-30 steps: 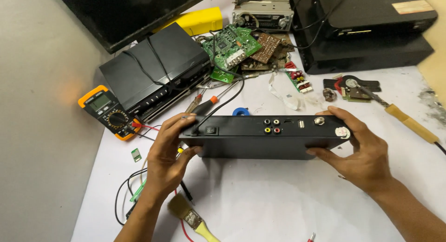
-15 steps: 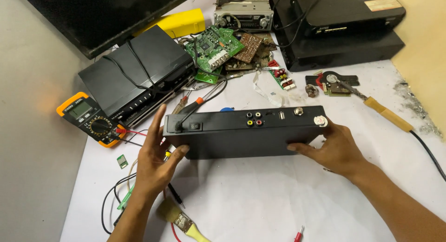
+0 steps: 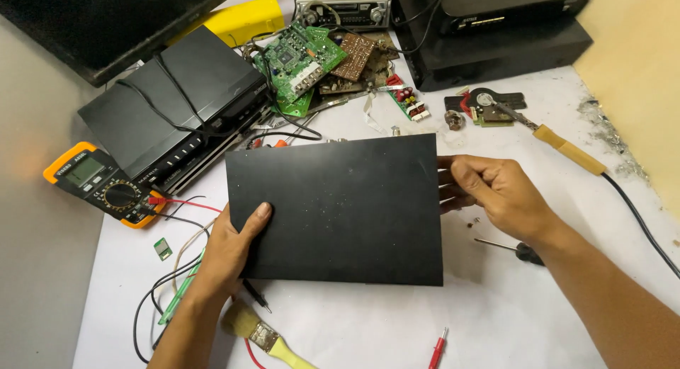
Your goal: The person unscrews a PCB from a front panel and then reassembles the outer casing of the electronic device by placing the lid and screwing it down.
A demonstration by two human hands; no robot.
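Hands grip the flat black box (image 3: 340, 209) above the white table (image 3: 510, 319), left hand (image 3: 230, 252) pinching its lower-left corner, right hand (image 3: 496, 192) pinching its right edge, probably turning it for inspection, needing a firm two-sided hold.

Between the left hand (image 3: 230, 252) and right hand (image 3: 499, 192) sits the box (image 3: 336, 209), circuit boards (image 3: 304, 57) behind it, a brush (image 3: 265, 333) before it.

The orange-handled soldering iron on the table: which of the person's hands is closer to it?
Right. The right hand grips the black box's right edge, just below the soldering iron; the left hand holds the box's far-left edge.
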